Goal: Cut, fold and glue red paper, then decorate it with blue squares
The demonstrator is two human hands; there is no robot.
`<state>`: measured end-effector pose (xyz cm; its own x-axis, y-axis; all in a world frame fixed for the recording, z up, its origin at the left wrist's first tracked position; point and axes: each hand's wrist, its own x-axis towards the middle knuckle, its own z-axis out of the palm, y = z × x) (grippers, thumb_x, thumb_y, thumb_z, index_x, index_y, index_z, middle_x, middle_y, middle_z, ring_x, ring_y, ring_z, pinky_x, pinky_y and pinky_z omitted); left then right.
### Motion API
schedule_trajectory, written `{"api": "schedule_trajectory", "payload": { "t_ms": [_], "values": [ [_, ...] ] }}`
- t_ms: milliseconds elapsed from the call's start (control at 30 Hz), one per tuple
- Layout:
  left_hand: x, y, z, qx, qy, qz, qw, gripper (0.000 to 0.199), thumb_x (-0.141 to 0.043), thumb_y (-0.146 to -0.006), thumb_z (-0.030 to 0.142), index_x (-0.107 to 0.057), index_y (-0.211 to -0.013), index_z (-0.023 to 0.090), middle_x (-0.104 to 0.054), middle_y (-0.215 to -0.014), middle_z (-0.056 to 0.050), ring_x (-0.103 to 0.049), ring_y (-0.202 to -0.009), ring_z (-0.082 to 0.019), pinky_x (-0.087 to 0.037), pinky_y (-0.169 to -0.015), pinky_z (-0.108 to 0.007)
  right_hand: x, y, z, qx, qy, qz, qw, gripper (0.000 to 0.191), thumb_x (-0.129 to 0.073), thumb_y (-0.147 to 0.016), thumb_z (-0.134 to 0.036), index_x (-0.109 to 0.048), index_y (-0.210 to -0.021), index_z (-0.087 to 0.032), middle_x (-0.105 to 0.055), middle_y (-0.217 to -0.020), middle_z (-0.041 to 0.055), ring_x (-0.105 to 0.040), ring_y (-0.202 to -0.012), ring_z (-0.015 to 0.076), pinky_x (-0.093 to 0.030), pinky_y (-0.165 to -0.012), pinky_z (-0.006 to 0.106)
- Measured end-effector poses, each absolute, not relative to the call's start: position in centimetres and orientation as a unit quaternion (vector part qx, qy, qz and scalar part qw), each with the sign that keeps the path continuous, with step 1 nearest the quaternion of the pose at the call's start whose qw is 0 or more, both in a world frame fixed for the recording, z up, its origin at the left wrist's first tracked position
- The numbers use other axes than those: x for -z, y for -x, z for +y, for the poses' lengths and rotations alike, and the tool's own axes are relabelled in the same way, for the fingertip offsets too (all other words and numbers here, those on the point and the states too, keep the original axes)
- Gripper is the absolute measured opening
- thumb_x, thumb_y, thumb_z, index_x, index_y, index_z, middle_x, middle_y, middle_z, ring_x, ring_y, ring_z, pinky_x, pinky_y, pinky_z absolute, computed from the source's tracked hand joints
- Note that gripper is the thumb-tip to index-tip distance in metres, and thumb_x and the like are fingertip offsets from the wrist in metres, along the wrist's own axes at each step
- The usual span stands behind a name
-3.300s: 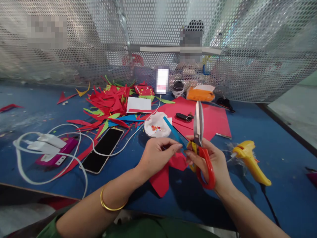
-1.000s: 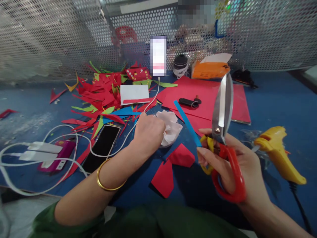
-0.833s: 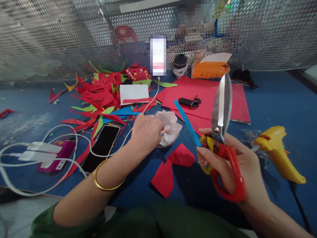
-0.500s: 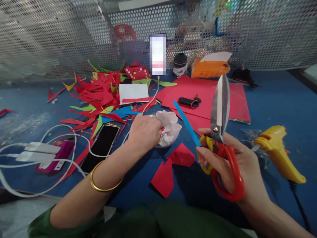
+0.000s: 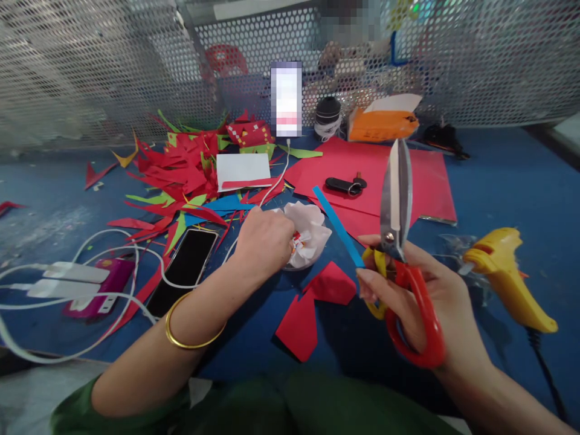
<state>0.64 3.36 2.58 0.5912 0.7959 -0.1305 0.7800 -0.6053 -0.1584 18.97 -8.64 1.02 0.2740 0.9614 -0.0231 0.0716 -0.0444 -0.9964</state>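
My left hand (image 5: 266, 241) is closed at the left rim of a white paper-lined bowl (image 5: 317, 232); its fingertips reach inside, beside small red, white and blue bits, and what they pinch is hidden. In my right hand (image 5: 435, 290) are scissors with red and yellow handles (image 5: 419, 320), their blades pointing up and away. The same hand pinches one end of a blue paper strip (image 5: 338, 223), which slants up to the left. Two red paper pieces (image 5: 301, 326) lie on the table in front of the bowl.
Red and green scraps (image 5: 185, 163) cover the back left, by a white card (image 5: 244, 169). A phone (image 5: 185, 266) and white cables lie left. Behind are red sheets (image 5: 426, 181), keys (image 5: 347, 184) and an orange packet (image 5: 385, 124). A yellow glue gun (image 5: 512, 278) is at right.
The scissors and blue strip have shifted very slightly left with my right hand. My left hand stays at the bowl, and more of the small white bits inside show.
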Motion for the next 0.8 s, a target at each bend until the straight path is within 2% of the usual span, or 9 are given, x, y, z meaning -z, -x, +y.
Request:
{"api": "schedule_trajectory", "payload": {
  "t_ms": [200, 467, 633, 800],
  "values": [
    [-2.8, -0.6, 3.6, -0.105, 0.888, -0.446, 0.033, 0.023, -0.050, -0.083, 0.020, -0.068, -0.069, 0.018, -0.075, -0.077, -0.009, -0.068, -0.073, -0.024, -0.034, -0.061, -0.036, -0.9, -19.0, -8.5, -0.418, 0.589, -0.436, 0.537, 0.035, -0.078, -0.075, -0.029, -0.071, -0.109, -0.025, -0.064, -0.067, -0.0047, -0.061, -0.049, 0.0115, -0.055, -0.046, 0.023],
    [-3.5, -0.8, 3.4, -0.117, 0.868, -0.483, 0.021, 0.023, -0.050, -0.088, 0.019, -0.072, -0.086, 0.017, -0.076, -0.082, -0.009, -0.071, -0.079, -0.027, -0.035, -0.062, -0.035, -1.0, -18.9, -8.6, -0.426, 0.583, -0.443, 0.531, 0.033, -0.078, -0.076, -0.028, -0.071, -0.109, -0.025, -0.062, -0.066, -0.0057, -0.061, -0.049, 0.0102, -0.054, -0.047, 0.020],
    [-2.9, -1.1, 3.4, -0.112, 0.873, -0.473, 0.033, 0.022, -0.054, -0.088, 0.020, -0.072, -0.076, 0.019, -0.076, -0.079, -0.008, -0.070, -0.078, -0.027, -0.038, -0.064, -0.035, -0.8, -19.0, -8.6, -0.431, 0.575, -0.450, 0.530, 0.033, -0.077, -0.078, -0.028, -0.070, -0.110, -0.027, -0.063, -0.066, -0.0058, -0.062, -0.050, 0.0099, -0.053, -0.048, 0.019],
    [-3.0, -1.6, 3.4, -0.136, 0.889, -0.432, 0.067, 0.029, -0.048, -0.088, 0.010, -0.071, -0.073, 0.017, -0.072, -0.070, -0.009, -0.070, -0.072, -0.024, -0.039, -0.058, -0.032, -0.8, -19.1, -8.7, -0.433, 0.571, -0.451, 0.532, 0.032, -0.077, -0.079, -0.029, -0.070, -0.111, -0.027, -0.063, -0.066, -0.0055, -0.062, -0.051, 0.0099, -0.053, -0.048, 0.019]
  ]
}}
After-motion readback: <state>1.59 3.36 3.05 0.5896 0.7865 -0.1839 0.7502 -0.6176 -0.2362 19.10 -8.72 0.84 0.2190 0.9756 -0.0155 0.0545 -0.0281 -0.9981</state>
